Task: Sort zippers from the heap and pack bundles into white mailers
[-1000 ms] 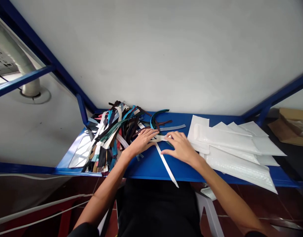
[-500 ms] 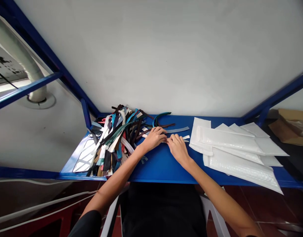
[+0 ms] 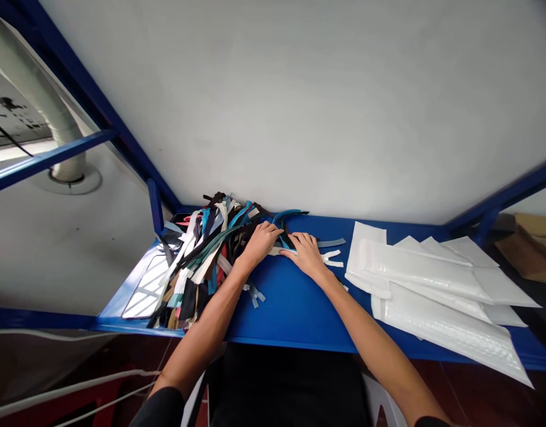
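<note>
My left hand [image 3: 262, 238] is at the right edge of a heap of many-coloured zippers [image 3: 210, 237], its fingers bent over dark and teal strips. Close to its right, my right hand [image 3: 305, 250] has its thumb apart from the bent fingers, over a white zipper [image 3: 333, 258] whose split end sticks out to the right. A dark green strip [image 3: 286, 236] shows between the two hands. Behind my right hand lies a grey-blue strip [image 3: 332, 242]. What my left fingertips pinch, if anything, is too small to tell.
White padded envelopes [image 3: 433, 279] are stacked at the right on the blue table [image 3: 294, 314]. A pale grey zipper end [image 3: 256, 295] lies below my left forearm. Blue frame bars [image 3: 155, 204] rise at the left, and a brown paper bag [image 3: 530, 249] is at the far right.
My hands have moved a little apart and toward the back of the table. The white zipper's split end now shows more, and the dark green strip has come into view between my hands.
</note>
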Available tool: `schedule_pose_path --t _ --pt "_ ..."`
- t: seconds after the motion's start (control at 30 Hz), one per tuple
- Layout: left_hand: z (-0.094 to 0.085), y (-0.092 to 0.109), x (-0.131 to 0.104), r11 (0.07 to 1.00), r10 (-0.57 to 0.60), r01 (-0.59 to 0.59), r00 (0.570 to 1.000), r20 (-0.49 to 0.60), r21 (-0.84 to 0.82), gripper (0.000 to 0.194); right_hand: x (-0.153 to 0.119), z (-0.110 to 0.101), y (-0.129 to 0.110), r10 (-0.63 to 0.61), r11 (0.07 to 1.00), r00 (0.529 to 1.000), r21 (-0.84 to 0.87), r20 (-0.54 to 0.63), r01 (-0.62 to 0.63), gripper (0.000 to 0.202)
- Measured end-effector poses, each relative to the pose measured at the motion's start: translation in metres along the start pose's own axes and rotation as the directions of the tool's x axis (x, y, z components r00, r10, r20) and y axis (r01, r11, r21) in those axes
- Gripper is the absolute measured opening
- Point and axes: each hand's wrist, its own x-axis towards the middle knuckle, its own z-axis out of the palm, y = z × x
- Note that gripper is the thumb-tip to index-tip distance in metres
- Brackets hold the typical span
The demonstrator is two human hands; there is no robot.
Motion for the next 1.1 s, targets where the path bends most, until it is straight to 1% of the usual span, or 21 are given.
schedule_pose_path --t 0.03,0.1,0.17,0.2,0.27,0.33,0.4,0.43,0.5,0.53,0.6,0.63,0.67,0.73,0.77,0.8,0.9,0.97,1.0,1.07,1.1 --pt "-0.001 0.003 -0.001 1.0 0.007 -0.006 1.0 -0.028 0.015 0.037 -0.002 0.0 0.001 -0.024 1.0 1.0 0.008 -0.009 0.024 0.046" --pt "-0.003 0.008 0.0 0.998 0.053 -0.052 0.997 -0.061 0.027 0.046 -0.004 -0.002 0.004 -0.077 0.996 0.997 0.041 0.018 0.076 0.034" --pt "-0.002 0.01 0.001 0.994 0.113 -0.113 0.993 -0.026 0.008 0.058 -0.005 -0.008 0.009 -0.113 0.99 0.991 0.09 0.071 0.106 0.03" --pt "-0.001 0.01 0.002 0.991 0.132 -0.132 0.991 0.008 -0.009 0.059 -0.006 -0.011 0.012 -0.119 0.988 0.989 0.114 0.089 0.109 0.03" --pt "0.002 0.011 0.005 0.992 0.127 -0.126 0.99 0.061 -0.023 0.053 -0.007 -0.015 0.017 -0.101 0.986 0.99 0.143 0.095 0.087 0.034" --pt "0.003 0.014 0.005 0.996 0.084 -0.085 0.993 0.077 0.006 0.047 -0.009 -0.018 0.02 -0.087 0.987 0.991 0.141 0.098 0.072 0.049" --pt "0.002 0.018 0.001 0.998 0.054 -0.057 0.995 0.088 0.027 0.042 -0.011 -0.018 0.022 -0.102 0.99 0.988 0.112 0.118 0.089 0.066" --pt "0.001 0.02 -0.002 0.998 0.057 -0.059 0.993 0.107 0.012 0.041 -0.011 -0.018 0.022 -0.117 0.99 0.984 0.088 0.131 0.106 0.067" --pt "-0.002 0.021 -0.009 0.995 0.089 -0.081 0.984 0.154 -0.057 0.043 -0.011 -0.017 0.023 -0.13 0.991 0.98 0.032 0.147 0.127 0.051" --pt "-0.004 0.02 -0.013 0.991 0.109 -0.095 0.98 0.169 -0.092 0.048 -0.011 -0.018 0.023 -0.129 0.992 0.98 0.007 0.151 0.129 0.043" --pt "-0.006 0.018 -0.017 0.987 0.124 -0.105 0.977 0.171 -0.119 0.063 -0.011 -0.021 0.022 -0.134 0.99 0.978 -0.023 0.159 0.14 0.036" --pt "-0.007 0.017 -0.018 0.99 0.114 -0.099 0.981 0.16 -0.104 0.063 -0.011 -0.023 0.021 -0.146 0.988 0.976 -0.028 0.161 0.152 0.034" --pt "-0.007 0.018 -0.018 0.993 0.099 -0.089 0.984 0.15 -0.074 0.056 -0.012 -0.027 0.019 -0.161 0.985 0.974 -0.028 0.162 0.167 0.032" --pt "-0.006 0.024 -0.016 0.998 0.067 -0.068 0.988 0.142 0.007 0.027 -0.014 -0.034 0.014 -0.182 0.981 0.969 -0.035 0.164 0.19 0.027" --pt "-0.005 0.03 -0.014 0.997 0.057 -0.064 0.989 0.14 0.047 0.016 -0.015 -0.038 0.011 -0.179 0.981 0.97 -0.046 0.166 0.189 0.026" --pt "-0.003 0.038 -0.012 0.995 0.055 -0.067 0.989 0.138 0.079 0.012 -0.016 -0.041 0.007 -0.162 0.983 0.972 -0.063 0.17 0.175 0.027" --pt "-0.003 0.065 -0.004 0.987 0.068 -0.083 0.991 0.114 0.135 0.018 -0.019 -0.045 -0.002 -0.023 0.986 0.982 -0.159 0.189 0.053 0.038" --pt "-0.012 0.078 0.0 0.987 0.056 -0.073 0.991 0.119 0.145 0.019 -0.022 -0.048 -0.004 0.06 0.977 0.979 -0.211 0.193 -0.019 0.039" --pt "-0.019 0.083 0.001 0.988 0.03 -0.05 0.99 0.138 0.144 0.018 -0.022 -0.051 -0.003 0.083 0.974 0.977 -0.225 0.195 -0.038 0.038" --pt "-0.042 0.088 0.002 0.99 -0.047 0.02 0.982 0.185 0.141 0.016 -0.021 -0.062 -0.001 0.075 0.974 0.983 -0.226 0.17 -0.035 0.035" --pt "-0.057 0.09 0.001 0.988 -0.089 0.062 0.978 0.191 0.144 0.015 -0.016 -0.071 -0.001 0.046 0.976 0.991 -0.217 0.129 -0.017 0.033"
